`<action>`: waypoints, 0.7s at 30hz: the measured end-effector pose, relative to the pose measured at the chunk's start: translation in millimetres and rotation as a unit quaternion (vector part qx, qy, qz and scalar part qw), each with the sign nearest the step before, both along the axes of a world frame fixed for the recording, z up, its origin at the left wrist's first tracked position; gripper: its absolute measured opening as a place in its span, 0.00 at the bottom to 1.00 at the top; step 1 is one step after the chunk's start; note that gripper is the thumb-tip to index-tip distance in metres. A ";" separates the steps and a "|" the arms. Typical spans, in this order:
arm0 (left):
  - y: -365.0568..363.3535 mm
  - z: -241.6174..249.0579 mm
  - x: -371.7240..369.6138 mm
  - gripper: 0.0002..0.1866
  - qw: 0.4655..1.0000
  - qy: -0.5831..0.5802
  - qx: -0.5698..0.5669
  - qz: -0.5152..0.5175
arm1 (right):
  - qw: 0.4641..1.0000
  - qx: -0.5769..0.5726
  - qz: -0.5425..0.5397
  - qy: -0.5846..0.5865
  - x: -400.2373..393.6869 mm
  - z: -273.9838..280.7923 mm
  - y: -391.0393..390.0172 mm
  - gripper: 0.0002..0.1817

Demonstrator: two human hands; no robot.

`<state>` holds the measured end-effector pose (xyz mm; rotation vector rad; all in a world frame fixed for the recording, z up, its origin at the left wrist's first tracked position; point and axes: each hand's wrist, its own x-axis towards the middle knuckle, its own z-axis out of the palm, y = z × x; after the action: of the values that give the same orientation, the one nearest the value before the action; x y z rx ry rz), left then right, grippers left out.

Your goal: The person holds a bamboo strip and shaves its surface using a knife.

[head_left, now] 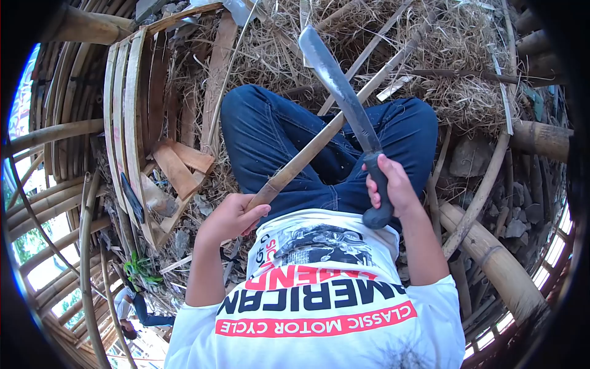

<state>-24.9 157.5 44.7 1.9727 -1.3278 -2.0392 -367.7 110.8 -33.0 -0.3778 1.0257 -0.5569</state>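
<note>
My right hand [393,184] is wrapped round the black handle of a machete [340,83], whose blade points up and to the left. A long bamboo strip [307,152] runs diagonally from my lap toward the upper right. At its near end, my left hand [236,215] grips it with the thumb along the top. The machete blade crosses over the strip a little above my lap in this view. My crossed legs in blue jeans [258,135] lie beneath both.
Dry straw and shavings [467,98] cover the ground ahead. Split bamboo slats [130,104] and wood offcuts [176,169] lie to my left. A thick bamboo pole [491,261] and stones [470,158] are at my right. Another person [132,307] is at the lower left, beyond the bamboo poles.
</note>
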 end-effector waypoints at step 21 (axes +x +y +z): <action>-10.0 0.9 -0.2 0.16 1.000 0.001 0.028 0.000 | 0.999 0.005 -0.037 0.014 9.8 -6.7 -1.9 0.27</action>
<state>-25.1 147.6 45.6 1.9917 -1.2829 -2.1005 -357.9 108.9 -39.7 -0.3417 1.0729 -0.6142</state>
